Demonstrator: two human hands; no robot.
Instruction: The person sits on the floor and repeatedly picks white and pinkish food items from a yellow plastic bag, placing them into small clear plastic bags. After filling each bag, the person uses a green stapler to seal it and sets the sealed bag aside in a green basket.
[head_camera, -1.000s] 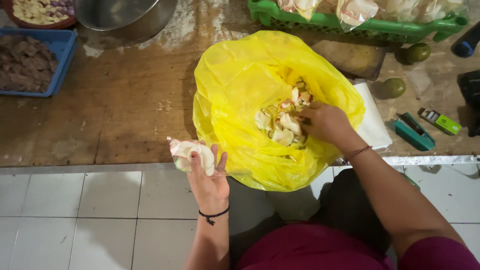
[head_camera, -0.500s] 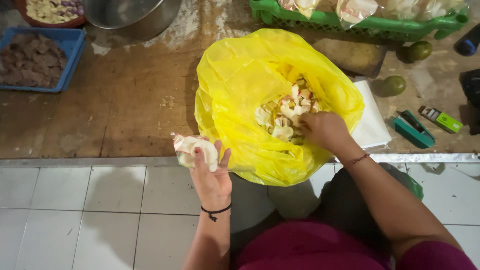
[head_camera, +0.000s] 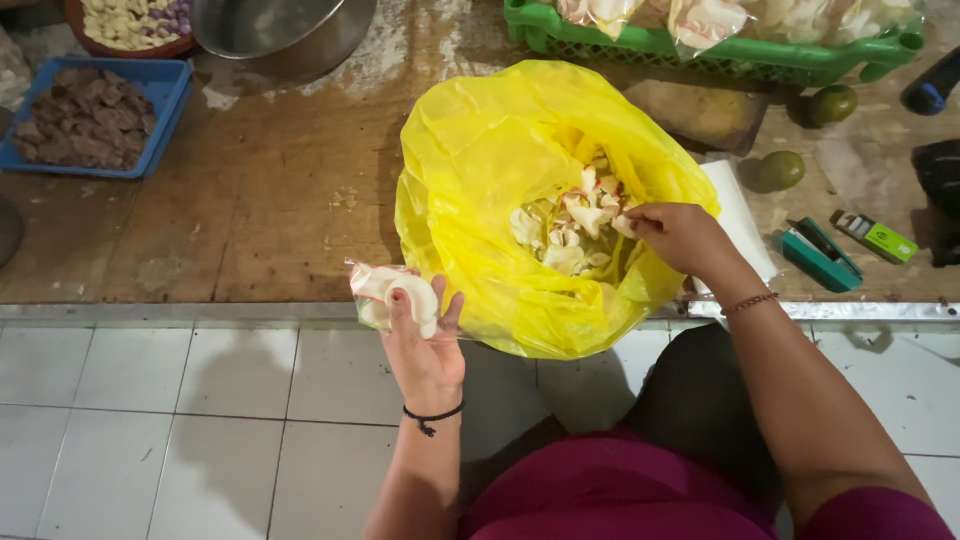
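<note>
Left hand (head_camera: 425, 350): raised palm-up at the near edge of the table (head_camera: 260, 210), fingers curled shut round a small clear bag (head_camera: 392, 296) of pale crackers; the bag sits above the fingertips and leans left of them.
Right hand (head_camera: 680, 238): reaching into the mouth of the yellow bag (head_camera: 500, 200), fingertips pinched on a pale chip (head_camera: 625, 226) at the right edge of the heap.
Chips (head_camera: 570, 225): a loose pile low in the yellow bag, lying left of the right fingers and touching them; up and to the right of the left fingers.
Key relation: the right hand is at the heap, the left is well apart from it; the small bag lies to the left of the pinching fingers, across the yellow bag's near wall.
Long axis: the small bag runs roughly left to right across the left fingers.
Hard to see: the small bag's mouth, whether open or closed, is possibly hidden by the crackers; I cannot tell. The yellow folds cover the lower part of the heap.
Around: a green stapler (head_camera: 820, 257) right of the right wrist, a lime (head_camera: 780, 170) beyond it, a green crate (head_camera: 700, 40) cut off at the top, a blue tray (head_camera: 160, 95) far left.
</note>
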